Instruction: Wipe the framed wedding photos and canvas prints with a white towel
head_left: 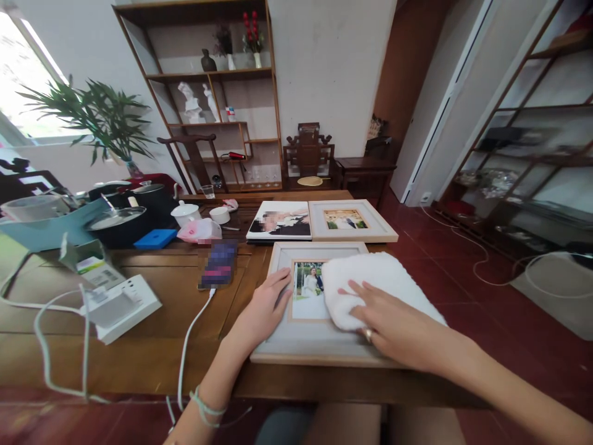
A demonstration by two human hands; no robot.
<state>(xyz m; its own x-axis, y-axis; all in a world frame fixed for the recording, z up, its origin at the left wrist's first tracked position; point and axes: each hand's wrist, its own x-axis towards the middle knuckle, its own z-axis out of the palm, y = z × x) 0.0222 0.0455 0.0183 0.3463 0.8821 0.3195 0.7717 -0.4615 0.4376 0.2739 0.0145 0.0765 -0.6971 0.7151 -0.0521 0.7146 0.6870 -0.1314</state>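
Note:
A pale picture frame (pixel 319 343) lies flat at the front edge of the wooden table, holding a wedding photo (pixel 306 290) in an inner border. My left hand (pixel 265 309) rests on the left side of this frame, fingers stretched out and tips by the photo's edge. Over the right side is a fluffy white cloth (pixel 393 272), hiding part of the photo and the frame. My right hand (pixel 391 318), with a ring on it, presses on the cloth and holds it against the frame. Its fingers are spread across the cloth's top.
Behind lie a second frame (pixel 380 227) and a photo panel (pixel 278 232). To the left are a phone (pixel 220 262) on a white cable (pixel 185 346), an opened white box (pixel 132 303), a blue box (pixel 155 238), pots (pixel 152 198) and cups. Red floor (pixel 454 272) borders the table's right.

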